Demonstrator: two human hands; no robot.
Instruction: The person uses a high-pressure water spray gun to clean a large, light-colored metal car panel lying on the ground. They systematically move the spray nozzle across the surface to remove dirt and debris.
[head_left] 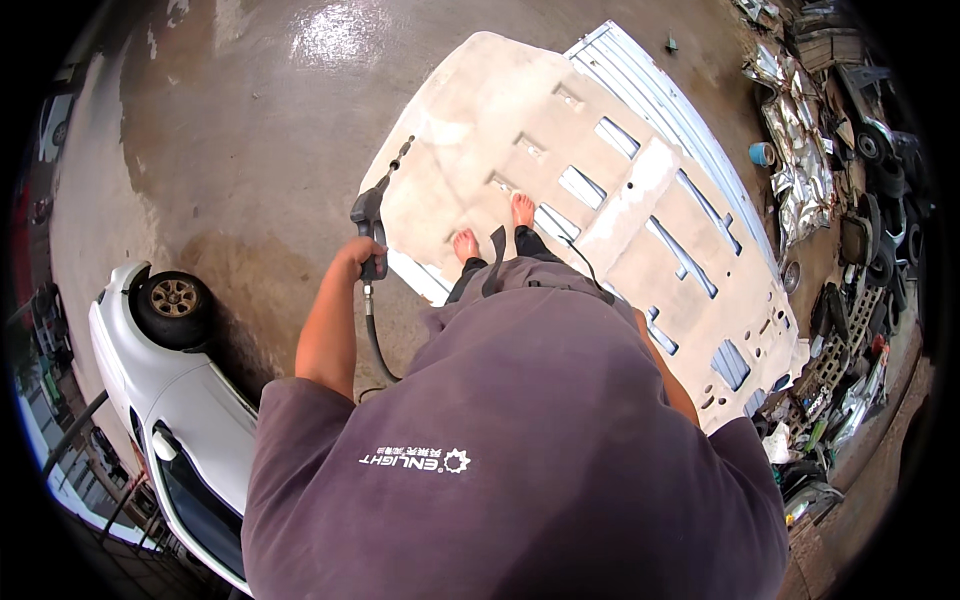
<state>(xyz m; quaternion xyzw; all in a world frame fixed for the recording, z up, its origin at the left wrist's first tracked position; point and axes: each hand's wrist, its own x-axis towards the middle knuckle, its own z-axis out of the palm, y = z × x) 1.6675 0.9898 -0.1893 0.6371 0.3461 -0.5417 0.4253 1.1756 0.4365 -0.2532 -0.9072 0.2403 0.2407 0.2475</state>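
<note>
My left hand (362, 258) is closed round the grip of a black pressure washer spray gun (368, 208). Its short metal nozzle points away over the near-left edge of a large beige car floor carpet (470, 110), and no spray shows. A black hose (374, 335) runs down from the grip and disappears behind my shirt. Slots and holes are cut through the carpet, which lies over a pale ribbed panel (640, 75). My bare feet stand on the carpet. Only part of my right forearm (665, 370) shows; the hand is hidden behind my body.
On the left stands a white car (190, 400) with its front wheel (174, 308) turned towards me. Scrap metal (800, 150), old tyres (880, 180) and car parts are heaped along the right side. A small blue bucket (762, 154) sits near them. The concrete floor (270, 130) looks wet.
</note>
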